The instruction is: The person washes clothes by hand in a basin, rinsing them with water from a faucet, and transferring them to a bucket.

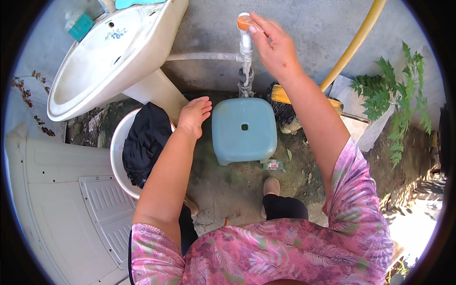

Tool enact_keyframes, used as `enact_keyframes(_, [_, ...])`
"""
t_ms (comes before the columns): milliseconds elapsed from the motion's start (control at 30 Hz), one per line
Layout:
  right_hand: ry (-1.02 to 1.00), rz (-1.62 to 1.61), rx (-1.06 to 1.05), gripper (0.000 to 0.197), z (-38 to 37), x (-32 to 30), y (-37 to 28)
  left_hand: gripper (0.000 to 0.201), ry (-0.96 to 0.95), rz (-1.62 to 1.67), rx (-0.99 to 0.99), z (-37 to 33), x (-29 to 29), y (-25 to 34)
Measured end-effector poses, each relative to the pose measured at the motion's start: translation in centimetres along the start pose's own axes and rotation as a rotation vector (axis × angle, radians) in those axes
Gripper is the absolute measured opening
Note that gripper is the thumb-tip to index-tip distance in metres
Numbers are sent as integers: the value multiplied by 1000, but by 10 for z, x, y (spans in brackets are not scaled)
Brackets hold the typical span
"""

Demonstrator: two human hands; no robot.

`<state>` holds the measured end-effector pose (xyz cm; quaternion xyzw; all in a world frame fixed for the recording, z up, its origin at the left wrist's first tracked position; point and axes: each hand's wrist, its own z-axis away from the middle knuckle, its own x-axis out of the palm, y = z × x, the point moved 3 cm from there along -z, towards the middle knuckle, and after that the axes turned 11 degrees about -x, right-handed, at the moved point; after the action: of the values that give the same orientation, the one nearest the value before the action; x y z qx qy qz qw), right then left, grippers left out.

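Observation:
My right hand [276, 50] reaches up to a white pipe on the wall, with thumb and fingers on its orange tap handle [244, 22]. Below that handle, the white pipe [246, 52] runs down behind a blue plastic stool [244, 142]. My left hand [194, 115] hovers just left of the stool, fingers stretched out and holding nothing. Beside my left forearm stands a white basin [117, 145] with dark cloth [148, 135] heaped in it.
A white pedestal sink [90, 66] stands at the upper left, with a teal container [80, 26] at its edge. To the right are a broom with a yellow handle [354, 45] and a leafy plant [389, 90]. A small green wrapper [273, 165] lies before the stool.

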<state>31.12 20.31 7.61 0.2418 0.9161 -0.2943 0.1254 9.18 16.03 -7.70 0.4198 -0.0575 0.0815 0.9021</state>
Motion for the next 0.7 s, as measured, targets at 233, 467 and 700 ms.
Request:
enact_keyframes(233, [349,-251,374,39,65,18,8,37,-92,451,-137,-16,83,-32])
enact_keyframes(467, [263,-147,-94,35,25,-6,-6,45,-124,398,-18,-13,74,-18])
enact_keyframes(700, [433,-1016,1329,34,115,50,41,44,-143,521,-45,-19,82,-30])
